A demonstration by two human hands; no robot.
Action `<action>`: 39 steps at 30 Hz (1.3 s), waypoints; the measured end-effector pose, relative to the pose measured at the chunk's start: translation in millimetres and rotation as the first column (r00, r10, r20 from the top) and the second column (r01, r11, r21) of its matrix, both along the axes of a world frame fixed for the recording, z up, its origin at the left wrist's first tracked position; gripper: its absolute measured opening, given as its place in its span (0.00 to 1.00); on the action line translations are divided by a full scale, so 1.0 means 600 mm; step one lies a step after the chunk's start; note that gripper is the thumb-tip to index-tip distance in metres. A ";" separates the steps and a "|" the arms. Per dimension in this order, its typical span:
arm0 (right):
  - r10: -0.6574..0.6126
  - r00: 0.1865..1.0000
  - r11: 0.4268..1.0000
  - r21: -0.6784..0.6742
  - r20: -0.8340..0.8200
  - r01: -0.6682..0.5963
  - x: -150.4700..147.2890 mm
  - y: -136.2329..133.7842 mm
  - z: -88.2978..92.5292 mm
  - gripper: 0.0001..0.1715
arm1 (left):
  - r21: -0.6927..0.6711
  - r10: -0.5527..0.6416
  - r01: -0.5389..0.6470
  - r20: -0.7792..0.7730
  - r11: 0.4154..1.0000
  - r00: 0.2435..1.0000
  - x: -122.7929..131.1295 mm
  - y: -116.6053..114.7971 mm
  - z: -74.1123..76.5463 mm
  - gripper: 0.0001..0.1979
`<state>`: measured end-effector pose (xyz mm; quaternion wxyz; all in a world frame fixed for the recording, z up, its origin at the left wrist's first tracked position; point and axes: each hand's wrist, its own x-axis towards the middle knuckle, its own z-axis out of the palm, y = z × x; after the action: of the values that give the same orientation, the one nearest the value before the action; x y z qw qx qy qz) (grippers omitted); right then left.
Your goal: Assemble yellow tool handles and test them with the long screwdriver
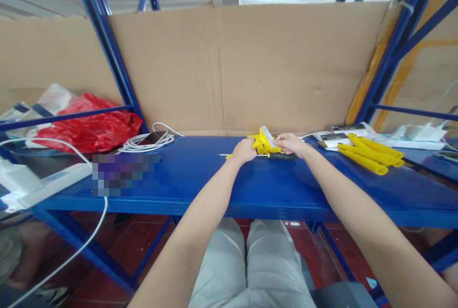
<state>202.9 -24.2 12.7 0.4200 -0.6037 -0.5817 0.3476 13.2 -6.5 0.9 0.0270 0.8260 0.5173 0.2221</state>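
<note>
Left hand (244,149): fingers closed on the yellow piece's (260,144) left end, mid-shelf (200,174).
Right hand (291,144): fingers pinch a white part (267,136) over it (equally near).
Rod (229,155): lies left-right beneath.
Tubes (368,155): farther right, untouched.

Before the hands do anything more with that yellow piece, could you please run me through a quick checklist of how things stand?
1. Left hand closed on the yellow piece: ok.
2. Right hand pinching the small white part at the piece's top: ok.
3. White part fully seated in the piece: cannot tell.
4. Screwdriver within reach, lying under the hands on the blue shelf: ok.
5. Spare yellow tubes lying apart, to the right: ok.
6. White cable and phone away from the hands, to the left: ok.
</note>
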 end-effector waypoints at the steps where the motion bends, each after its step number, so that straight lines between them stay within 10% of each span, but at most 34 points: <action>1: -0.004 1.000 1.000 -0.005 0.002 0.004 -0.001 -0.001 0.001 0.16 | -0.006 0.005 -0.005 0.007 1.000 1.000 0.000 -0.001 0.000 0.18; 28: 0.045 0.992 0.996 -0.072 -0.122 -0.054 -0.015 -0.012 0.004 0.19 | -0.013 0.088 -0.088 0.006 0.996 0.996 -0.001 -0.014 0.010 0.17; 39: 0.039 0.975 0.994 -0.090 -0.219 -0.060 -0.034 -0.017 0.006 0.20 | 0.116 -0.094 0.107 -0.113 0.987 0.989 0.004 -0.015 -0.003 0.31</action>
<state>182.6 -34.3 16.5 0.4424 -0.5669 -0.5300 0.4494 15.4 -15.7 -0.9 -0.0401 0.8619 0.4611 0.2071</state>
